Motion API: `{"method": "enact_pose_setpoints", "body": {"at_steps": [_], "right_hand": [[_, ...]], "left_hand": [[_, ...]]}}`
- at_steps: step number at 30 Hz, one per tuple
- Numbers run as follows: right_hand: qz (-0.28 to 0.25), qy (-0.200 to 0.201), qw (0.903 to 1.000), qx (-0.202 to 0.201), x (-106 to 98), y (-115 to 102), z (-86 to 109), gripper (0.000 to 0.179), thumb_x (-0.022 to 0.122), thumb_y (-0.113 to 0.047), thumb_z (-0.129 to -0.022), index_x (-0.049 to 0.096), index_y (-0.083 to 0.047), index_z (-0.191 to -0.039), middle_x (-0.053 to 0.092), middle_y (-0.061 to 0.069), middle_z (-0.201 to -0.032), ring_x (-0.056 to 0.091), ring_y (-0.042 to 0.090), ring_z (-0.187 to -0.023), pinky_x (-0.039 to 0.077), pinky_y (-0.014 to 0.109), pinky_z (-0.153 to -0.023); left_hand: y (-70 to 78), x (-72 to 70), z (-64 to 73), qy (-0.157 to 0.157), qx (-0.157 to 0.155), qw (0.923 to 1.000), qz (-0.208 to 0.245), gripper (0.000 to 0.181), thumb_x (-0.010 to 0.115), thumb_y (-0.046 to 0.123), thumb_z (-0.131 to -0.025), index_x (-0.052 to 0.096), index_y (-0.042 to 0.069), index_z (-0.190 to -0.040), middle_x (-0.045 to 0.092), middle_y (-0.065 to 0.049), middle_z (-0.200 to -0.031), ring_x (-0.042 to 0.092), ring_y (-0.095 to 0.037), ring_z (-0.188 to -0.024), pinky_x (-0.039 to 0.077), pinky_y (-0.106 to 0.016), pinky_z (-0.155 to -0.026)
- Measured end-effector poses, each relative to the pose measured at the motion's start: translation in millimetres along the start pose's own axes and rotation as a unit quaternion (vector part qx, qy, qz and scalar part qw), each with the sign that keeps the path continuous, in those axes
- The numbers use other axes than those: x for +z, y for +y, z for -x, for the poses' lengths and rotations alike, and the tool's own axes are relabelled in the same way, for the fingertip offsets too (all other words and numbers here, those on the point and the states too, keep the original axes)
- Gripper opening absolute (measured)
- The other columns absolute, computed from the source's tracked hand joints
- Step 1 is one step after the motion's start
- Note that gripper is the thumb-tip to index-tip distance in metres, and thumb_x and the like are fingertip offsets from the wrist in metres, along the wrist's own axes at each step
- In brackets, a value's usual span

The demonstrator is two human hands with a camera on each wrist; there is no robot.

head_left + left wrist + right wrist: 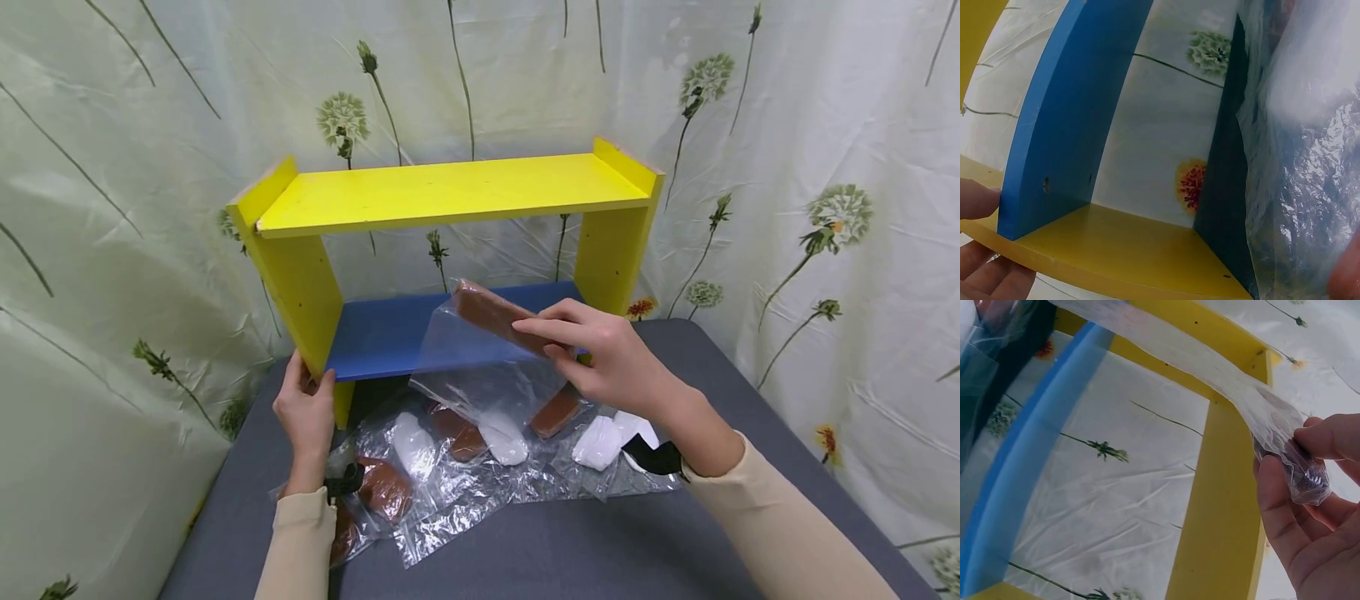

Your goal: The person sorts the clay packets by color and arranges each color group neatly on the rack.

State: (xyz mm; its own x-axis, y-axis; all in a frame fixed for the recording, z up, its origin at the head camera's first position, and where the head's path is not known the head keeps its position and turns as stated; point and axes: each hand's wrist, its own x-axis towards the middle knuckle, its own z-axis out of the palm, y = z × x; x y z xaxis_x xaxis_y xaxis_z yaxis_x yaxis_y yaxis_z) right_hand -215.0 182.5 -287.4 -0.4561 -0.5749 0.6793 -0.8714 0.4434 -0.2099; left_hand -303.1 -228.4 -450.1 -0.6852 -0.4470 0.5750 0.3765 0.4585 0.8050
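Observation:
A small shelf unit with a yellow frame (457, 190) and a blue board (378, 329) stands on the table. My left hand (306, 417) grips the unit's left side panel (1135, 234) near the blue board's front corner, thumb in front and fingers around the outside. My right hand (600, 350) pinches a brown bar-shaped piece (487, 315) inside a clear plastic bag (472, 375). The bag hangs in front of the blue board. In the right wrist view, thumb and fingers close on the wrapped end (1307, 478) of the piece.
On the dark table (600, 550), in front of and partly under the shelf, lie several clear bags. They hold brown pieces (386, 490) and white pieces (414, 446). A dandelion-print curtain (750, 150) hangs behind and at the sides.

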Motion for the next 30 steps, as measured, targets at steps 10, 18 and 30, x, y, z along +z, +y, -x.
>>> {"method": "enact_pose_setpoints", "body": {"at_steps": [10, 18, 30], "right_hand": [[0.010, 0.045, 0.9988, -0.014, -16, 8, -22.4, 0.047, 0.072, 0.007, -0.086, 0.071, -0.011, -0.129, 0.067, 0.004, -0.113, 0.057, 0.012, -0.086, 0.043, 0.022, -0.061], [0.011, 0.090, 0.9958, -0.008, -28, 18, -42.7, 0.048, 0.075, 0.010, -0.083, 0.072, -0.009, -0.127, 0.068, 0.008, -0.112, 0.061, 0.019, -0.093, 0.049, 0.024, -0.067], [0.039, 0.140, 0.9890, 0.027, -52, 34, -68.5, 0.050, 0.077, 0.007, -0.083, 0.071, -0.011, -0.129, 0.069, 0.008, -0.106, 0.059, 0.018, -0.088, 0.049, 0.018, -0.068]], "left_hand": [[-1.8, 1.5, -1.6, -0.004, 0.003, 1.0000, -0.008, 0.070, 0.076, 0.005, -0.090, 0.052, 0.039, -0.147, 0.064, 0.000, -0.134, 0.065, -0.021, -0.116, 0.055, -0.035, -0.092], [0.7, -0.7, -1.8, -0.010, 0.010, 0.9994, -0.032, 0.091, 0.077, 0.004, -0.089, 0.031, 0.046, -0.156, 0.065, -0.008, -0.133, 0.065, -0.027, -0.114, 0.054, -0.025, -0.091], [1.7, -0.4, -2.9, -0.013, 0.019, 0.9991, -0.035, 0.093, 0.077, 0.006, -0.090, 0.026, 0.041, -0.160, 0.065, -0.012, -0.131, 0.067, -0.029, -0.106, 0.051, -0.016, -0.085]]}}
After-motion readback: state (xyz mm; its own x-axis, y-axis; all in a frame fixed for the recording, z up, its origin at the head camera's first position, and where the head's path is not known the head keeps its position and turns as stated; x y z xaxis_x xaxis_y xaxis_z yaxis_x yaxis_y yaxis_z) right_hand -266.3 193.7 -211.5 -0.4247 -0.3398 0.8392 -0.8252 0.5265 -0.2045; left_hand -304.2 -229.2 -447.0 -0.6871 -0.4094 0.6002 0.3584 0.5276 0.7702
